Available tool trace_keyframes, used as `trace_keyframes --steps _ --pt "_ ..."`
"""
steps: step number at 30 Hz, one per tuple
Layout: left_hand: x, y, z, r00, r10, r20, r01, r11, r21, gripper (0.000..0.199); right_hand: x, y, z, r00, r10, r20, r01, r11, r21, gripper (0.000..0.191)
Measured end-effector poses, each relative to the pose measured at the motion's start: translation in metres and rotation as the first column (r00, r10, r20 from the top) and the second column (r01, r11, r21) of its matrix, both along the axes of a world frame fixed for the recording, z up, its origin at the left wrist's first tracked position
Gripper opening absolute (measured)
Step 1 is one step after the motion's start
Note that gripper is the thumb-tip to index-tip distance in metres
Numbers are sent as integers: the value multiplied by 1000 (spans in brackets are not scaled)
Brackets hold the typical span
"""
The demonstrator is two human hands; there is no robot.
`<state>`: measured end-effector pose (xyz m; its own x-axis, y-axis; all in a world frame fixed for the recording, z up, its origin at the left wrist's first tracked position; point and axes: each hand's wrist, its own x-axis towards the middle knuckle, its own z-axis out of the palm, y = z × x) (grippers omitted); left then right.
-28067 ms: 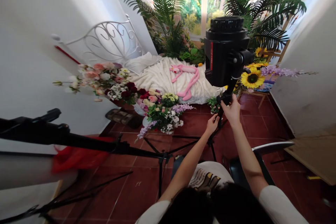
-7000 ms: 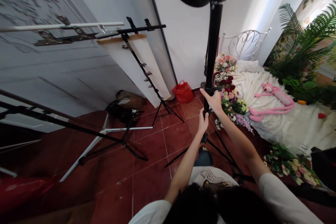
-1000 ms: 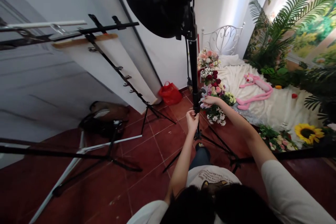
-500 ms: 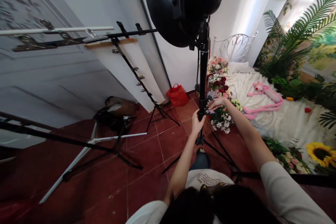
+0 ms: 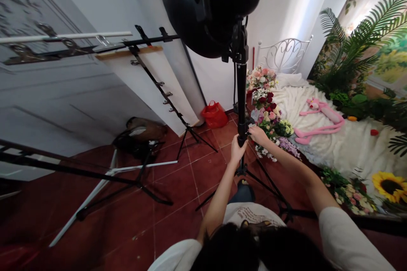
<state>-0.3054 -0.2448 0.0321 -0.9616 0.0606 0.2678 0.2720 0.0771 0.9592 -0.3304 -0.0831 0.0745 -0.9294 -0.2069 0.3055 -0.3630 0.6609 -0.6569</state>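
Currently, left grip point(image 5: 237, 151) wrapped around black stand point(image 5: 242, 93), right grip point(image 5: 259, 136) pinching its knob point(image 5: 250, 122); shirt lettering point(image 5: 249, 212) illegible.

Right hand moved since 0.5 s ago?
Yes. Against the red bag, the right hand has shifted down and slightly left in the picture, now curled in at the black stand.

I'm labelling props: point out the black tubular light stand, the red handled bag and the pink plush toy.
Black tubular light stand point(image 5: 242, 93), head view: upper pole.
Red handled bag point(image 5: 215, 116), head view: front side.
Pink plush toy point(image 5: 331, 113), head view: torso.
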Motion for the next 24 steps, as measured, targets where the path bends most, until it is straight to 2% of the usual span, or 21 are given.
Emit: trace_keyframes --steps 2,5,8,10,13,17,21,24 --pt "2 2 3 1000 18 -19 -18 1000 -11 41 21 -7 -16 991 -81 -109 75 996 -54 13" --pt "4 3 8 999 30 -34 -30 999 -19 37 50 -18 -35 964 -222 -145 195 965 -175 21" --pt "4 2 8 999 13 -32 -14 1000 -26 38 69 -32 -36 934 -336 -126 292 916 -275 28" --pt "4 0 4 999 0 -32 0 1000 -18 41 71 -42 -26 919 -373 -127 319 893 -319 28" --pt "3 -1 -6 999 -12 -50 12 1000 1 44 57 -59 -5 923 -372 -104 321 889 -327 26" --pt "4 1 -12 998 -7 -67 7 1000 -8 54 23 -76 14 943 -323 85 331 868 -369 26" --pt "4 6 6 996 6 -86 -6 1000 -6 59 4 -81 35 945 -201 260 311 799 -514 36" --pt "1 11 27 995 32 -97 -30 999 20 49 1 -85 71 963 -109 246 240 762 -602 37"
